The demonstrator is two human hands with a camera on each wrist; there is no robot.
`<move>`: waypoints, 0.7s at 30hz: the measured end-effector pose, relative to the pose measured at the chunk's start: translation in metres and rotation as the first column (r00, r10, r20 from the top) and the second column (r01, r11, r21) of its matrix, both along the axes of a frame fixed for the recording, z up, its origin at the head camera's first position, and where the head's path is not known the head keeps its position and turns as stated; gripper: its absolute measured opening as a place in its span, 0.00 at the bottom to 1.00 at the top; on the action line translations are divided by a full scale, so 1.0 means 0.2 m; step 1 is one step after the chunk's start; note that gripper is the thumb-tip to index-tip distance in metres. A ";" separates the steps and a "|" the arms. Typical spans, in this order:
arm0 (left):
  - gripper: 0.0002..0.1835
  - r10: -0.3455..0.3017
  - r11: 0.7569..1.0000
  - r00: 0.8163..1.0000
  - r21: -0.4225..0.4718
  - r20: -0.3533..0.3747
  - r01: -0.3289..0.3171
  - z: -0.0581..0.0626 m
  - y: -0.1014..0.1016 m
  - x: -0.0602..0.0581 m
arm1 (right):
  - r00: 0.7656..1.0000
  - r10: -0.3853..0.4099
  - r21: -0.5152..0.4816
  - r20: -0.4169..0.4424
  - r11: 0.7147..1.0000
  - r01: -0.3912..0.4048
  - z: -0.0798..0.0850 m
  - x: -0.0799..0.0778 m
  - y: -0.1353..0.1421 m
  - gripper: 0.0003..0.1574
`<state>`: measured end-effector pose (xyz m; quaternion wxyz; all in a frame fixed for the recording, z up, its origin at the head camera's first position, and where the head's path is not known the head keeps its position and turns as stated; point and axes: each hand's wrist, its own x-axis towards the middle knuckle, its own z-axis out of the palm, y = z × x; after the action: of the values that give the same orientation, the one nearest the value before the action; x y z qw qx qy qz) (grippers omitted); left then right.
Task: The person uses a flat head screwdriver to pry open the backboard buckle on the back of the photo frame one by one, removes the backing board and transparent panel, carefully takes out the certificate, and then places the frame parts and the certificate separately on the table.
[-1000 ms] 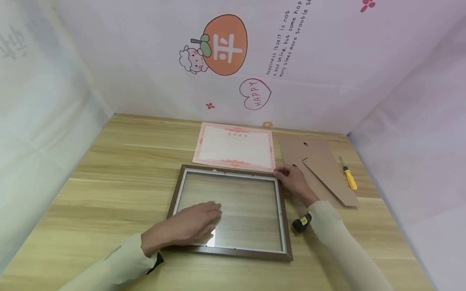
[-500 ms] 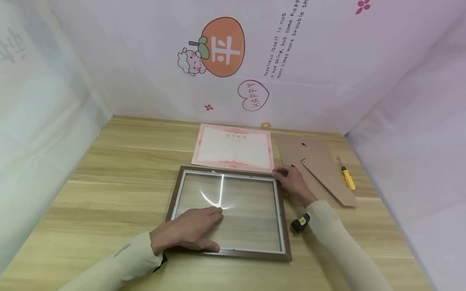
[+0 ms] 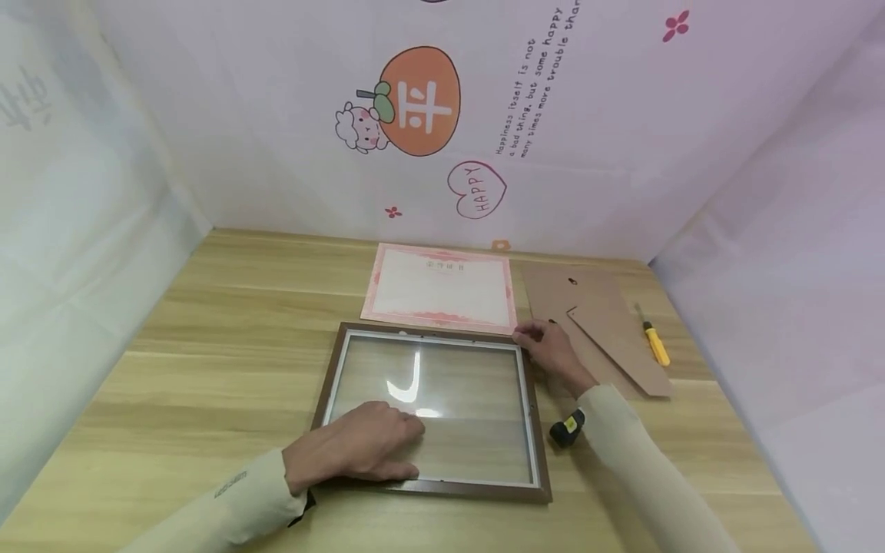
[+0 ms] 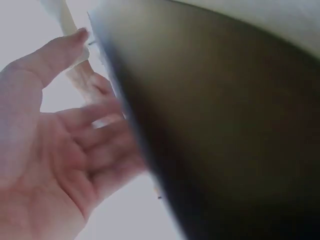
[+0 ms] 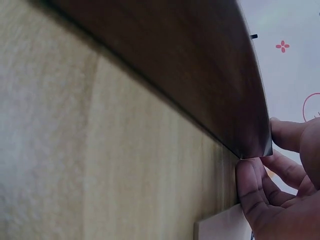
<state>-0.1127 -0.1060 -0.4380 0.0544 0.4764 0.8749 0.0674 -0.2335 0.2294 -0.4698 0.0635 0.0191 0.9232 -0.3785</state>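
A brown picture frame [image 3: 477,490] lies face down on the table, with a clear pane [image 3: 477,384] inside its pale inner lip. My left hand [image 3: 359,444] rests over the pane's lower left part, fingers slightly bent, thumb near the bottom edge. In the left wrist view its palm [image 4: 55,150] shows, thumb spread, fingers reaching past the dark frame side. At the frame's upper right corner, my right hand [image 3: 553,353] pinches the corner. The right wrist view shows its thumb and fingers [image 5: 252,187] on either side of that corner.
A pink-bordered certificate [image 3: 442,288] lies behind the frame. To the right are a brown backing board [image 3: 553,288] with a stand leg [image 3: 625,357] and a yellow-handled screwdriver [image 3: 657,344]. A black tape measure [image 3: 567,430] sits beside the right forearm. White curtains [image 3: 276,115] enclose the table.
My left hand has shifted slightly, its fingers bending more and its thumb coming into sight by the bottom edge. Bright reflections have appeared on the pane. The right hand stays at the corner.
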 end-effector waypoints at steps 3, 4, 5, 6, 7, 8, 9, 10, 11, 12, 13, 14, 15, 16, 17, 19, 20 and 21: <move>0.10 -0.066 0.994 0.994 0.077 -0.087 0.073 0.00 0.00 0.02 | 1.000 0.018 0.015 -0.010 1.000 -0.018 0.00 0.00 -0.01 0.18; 0.10 -0.085 0.990 0.987 0.103 -0.135 0.099 0.01 0.00 0.03 | 1.000 0.020 0.020 -0.015 1.000 -0.019 0.00 0.00 -0.01 0.18; 0.09 -0.097 0.984 0.977 0.126 -0.192 0.123 0.01 -0.01 0.04 | 1.000 0.019 0.024 -0.017 1.000 -0.019 0.01 0.00 -0.02 0.18; 0.10 -0.101 0.979 0.963 0.148 -0.251 0.141 0.02 -0.01 0.04 | 1.000 0.019 0.028 -0.019 0.999 -0.019 0.01 0.00 -0.02 0.18; 0.10 -0.096 0.974 0.947 0.168 -0.305 0.153 0.03 -0.01 0.05 | 1.000 0.020 0.032 -0.024 0.999 -0.019 0.01 0.00 -0.02 0.18; 0.11 -0.085 0.969 0.931 0.186 -0.356 0.160 0.04 -0.01 0.05 | 0.999 0.021 0.034 -0.027 0.999 -0.020 0.01 0.00 -0.02 0.18; 0.10 -0.073 0.967 0.911 0.196 -0.406 0.165 0.05 -0.01 0.05 | 1.000 0.016 0.036 -0.026 0.999 -0.015 0.01 0.00 -0.01 0.18; 0.09 -0.060 0.964 0.890 0.205 -0.453 0.169 0.06 -0.01 0.04 | 0.999 0.016 0.040 -0.029 0.999 -0.015 0.01 0.01 -0.01 0.18; 0.08 -0.045 0.961 0.870 0.217 -0.491 0.172 0.06 -0.01 0.04 | 0.999 0.018 0.042 -0.029 0.999 -0.017 0.01 0.01 -0.01 0.18; 0.09 -0.031 0.958 0.852 0.228 -0.523 0.174 0.07 -0.01 0.04 | 0.999 0.018 0.045 -0.028 0.999 -0.017 0.00 0.01 -0.01 0.18; 0.10 -0.016 0.957 0.838 0.235 -0.546 0.171 0.06 -0.01 0.04 | 0.999 0.022 0.049 -0.032 0.999 -0.020 0.00 0.01 -0.01 0.18; 0.10 0.002 0.958 0.824 0.237 -0.567 0.160 0.06 0.00 0.03 | 0.999 0.027 0.052 -0.034 0.998 -0.025 0.00 0.01 0.00 0.18; 0.10 0.021 0.961 0.812 0.237 -0.583 0.146 0.06 0.00 0.03 | 0.999 0.028 0.050 -0.033 0.998 -0.027 -0.01 0.01 0.00 0.18; 0.10 0.044 0.964 0.805 0.235 -0.592 0.120 0.07 0.00 0.03 | 0.999 0.032 0.052 -0.036 0.998 -0.030 -0.01 0.01 0.00 0.18; 0.08 0.070 0.968 0.805 0.234 -0.590 0.087 0.07 0.00 0.04 | 0.999 0.030 0.047 -0.035 0.999 -0.028 -0.01 0.01 0.00 0.18; 0.09 0.128 0.974 0.796 0.226 -0.592 0.011 0.09 0.00 0.04 | 0.999 0.037 0.045 -0.037 0.998 -0.035 -0.01 0.01 0.00 0.18; 0.13 0.155 0.974 0.788 0.228 -0.596 -0.020 0.11 0.00 0.05 | 0.999 0.036 0.041 -0.035 0.999 -0.035 -0.01 0.00 0.00 0.18; 0.14 0.179 0.971 0.776 0.235 -0.604 -0.042 0.13 -0.01 0.05 | 0.999 0.033 0.037 -0.032 0.999 -0.032 0.00 0.01 0.00 0.18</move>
<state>-0.1025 -0.1077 -0.4118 -0.2906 0.4224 0.8586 0.0009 -0.2323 0.2294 -0.4704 0.0542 -0.0009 0.9312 -0.3606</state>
